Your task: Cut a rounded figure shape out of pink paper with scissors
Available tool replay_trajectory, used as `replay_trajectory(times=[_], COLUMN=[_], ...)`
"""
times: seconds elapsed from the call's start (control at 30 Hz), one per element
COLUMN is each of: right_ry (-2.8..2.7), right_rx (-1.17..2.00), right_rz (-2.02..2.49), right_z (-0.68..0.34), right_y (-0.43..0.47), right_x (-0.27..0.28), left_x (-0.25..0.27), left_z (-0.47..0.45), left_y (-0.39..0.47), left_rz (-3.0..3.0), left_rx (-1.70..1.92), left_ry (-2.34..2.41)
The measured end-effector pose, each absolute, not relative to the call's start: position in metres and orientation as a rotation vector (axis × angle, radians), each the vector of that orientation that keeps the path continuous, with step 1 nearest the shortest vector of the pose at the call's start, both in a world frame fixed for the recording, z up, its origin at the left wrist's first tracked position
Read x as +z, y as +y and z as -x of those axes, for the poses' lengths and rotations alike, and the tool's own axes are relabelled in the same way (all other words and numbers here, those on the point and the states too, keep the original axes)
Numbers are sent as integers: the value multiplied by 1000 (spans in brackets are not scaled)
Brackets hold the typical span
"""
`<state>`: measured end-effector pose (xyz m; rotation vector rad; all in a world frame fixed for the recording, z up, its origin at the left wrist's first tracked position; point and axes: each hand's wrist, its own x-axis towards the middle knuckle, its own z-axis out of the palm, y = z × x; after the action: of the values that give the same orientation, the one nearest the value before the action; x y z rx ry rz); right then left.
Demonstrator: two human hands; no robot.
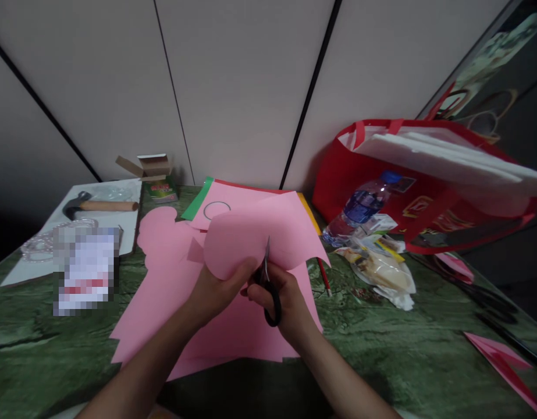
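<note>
A sheet of pink paper (233,238), one side rounded, is raised over the other pink sheets. My left hand (224,291) grips its lower edge, the thumb lying on top. In my right hand (281,297) is a pair of scissors (272,305) with black handles, fingers wrapped around the loops. The blades point away from me and lie at the paper between my two hands. How far the blades are apart is hard to make out. Beneath, more pink paper (237,331) covers the table, and a rounded pink cutout (161,233) lies to the left.
Left are a hammer (109,205) on a white board, a small open box (160,183) and a blurred white packet (91,262). Right are a red pencil (324,276), a water bottle (359,206), food wrappers (381,270) and a red bag (333,174). A wall (233,87) rises behind.
</note>
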<state>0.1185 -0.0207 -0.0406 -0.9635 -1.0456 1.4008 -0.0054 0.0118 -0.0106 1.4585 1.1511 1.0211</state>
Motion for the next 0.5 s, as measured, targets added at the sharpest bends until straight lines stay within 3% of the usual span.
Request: replay_trajectory(times=[0.5], right_ry=[-1074], right_rx=[1388], right_rz=[988], right_z=[-120], right_y=[-21], right_x=[-42], left_x=[-13], left_z=[7], left_y=[14], left_rz=[-1514], left_rx=[1053], left_ry=[1204])
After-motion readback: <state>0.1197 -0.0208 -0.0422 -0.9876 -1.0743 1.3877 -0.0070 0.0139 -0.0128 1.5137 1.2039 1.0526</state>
